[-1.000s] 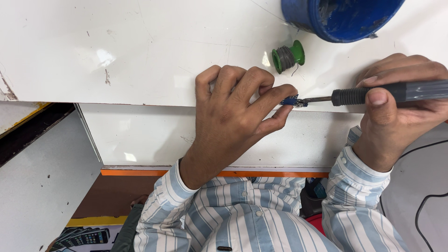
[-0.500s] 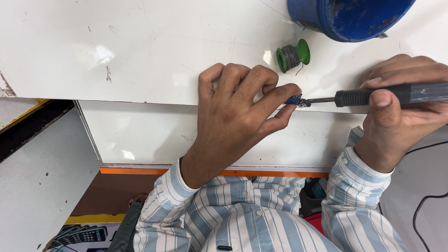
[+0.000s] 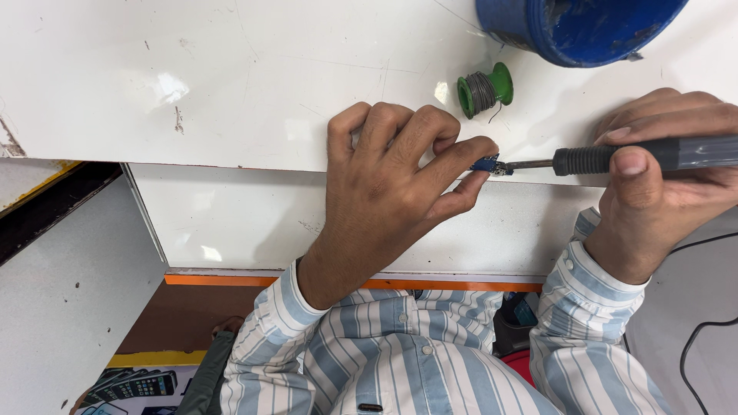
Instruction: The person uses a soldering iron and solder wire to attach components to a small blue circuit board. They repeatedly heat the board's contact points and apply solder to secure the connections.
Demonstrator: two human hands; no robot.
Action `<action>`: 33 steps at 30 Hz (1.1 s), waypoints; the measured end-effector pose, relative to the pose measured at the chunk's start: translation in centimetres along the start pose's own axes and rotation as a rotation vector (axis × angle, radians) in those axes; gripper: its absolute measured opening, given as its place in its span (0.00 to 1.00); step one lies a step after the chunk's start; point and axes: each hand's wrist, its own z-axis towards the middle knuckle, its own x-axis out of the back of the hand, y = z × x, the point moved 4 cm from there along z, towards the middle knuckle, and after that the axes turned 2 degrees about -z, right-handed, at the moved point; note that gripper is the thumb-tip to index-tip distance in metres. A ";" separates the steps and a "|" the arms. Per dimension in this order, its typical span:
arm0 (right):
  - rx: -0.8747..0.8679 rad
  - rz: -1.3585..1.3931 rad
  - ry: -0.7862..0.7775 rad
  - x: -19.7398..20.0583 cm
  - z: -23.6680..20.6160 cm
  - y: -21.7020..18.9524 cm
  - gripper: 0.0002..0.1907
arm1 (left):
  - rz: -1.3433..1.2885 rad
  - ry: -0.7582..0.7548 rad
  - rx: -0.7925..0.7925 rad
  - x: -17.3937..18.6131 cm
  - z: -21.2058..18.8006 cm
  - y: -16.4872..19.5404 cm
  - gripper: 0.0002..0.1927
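My left hand [image 3: 396, 180] pinches a tiny blue circuit board [image 3: 485, 164] between thumb and forefinger at the front edge of the white table [image 3: 231, 84]. A grey-handled soldering iron [image 3: 615, 157] lies in my right hand [image 3: 661, 173], held sideways with its metal tip touching the right end of the board. A green spool of solder wire [image 3: 484, 89] lies on the table just beyond the board, apart from both hands.
A blue bucket [image 3: 576, 27] stands at the table's far right. A black cable [image 3: 696, 338] runs down at the right. Below the table edge is a white panel with an orange strip [image 3: 231, 280], and my striped shirt.
The view has shifted slightly; hands, board and iron keep the same pose, with the tip still on the board.
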 end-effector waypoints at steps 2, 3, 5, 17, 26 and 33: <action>0.002 0.004 -0.001 0.0 0.1 0.1 0.21 | 0.004 0.000 -0.001 0.1 0.1 -0.1 0.11; 0.001 0.008 -0.002 -0.1 0.0 0.1 0.21 | 0.002 -0.002 0.000 0.1 0.0 -0.1 0.11; 0.004 0.007 -0.007 0.0 0.0 0.1 0.21 | -0.003 -0.006 0.001 0.1 0.1 -0.1 0.11; 0.022 -0.041 -0.019 0.2 0.0 0.0 0.21 | -0.012 -0.013 -0.003 0.1 0.1 0.0 0.11; 0.016 -0.024 -0.021 0.0 -0.2 0.0 0.21 | -0.017 -0.013 -0.001 0.1 0.0 0.0 0.11; 0.003 -0.022 -0.011 0.2 -0.2 -0.1 0.20 | -0.007 -0.013 -0.005 0.0 0.0 0.0 0.12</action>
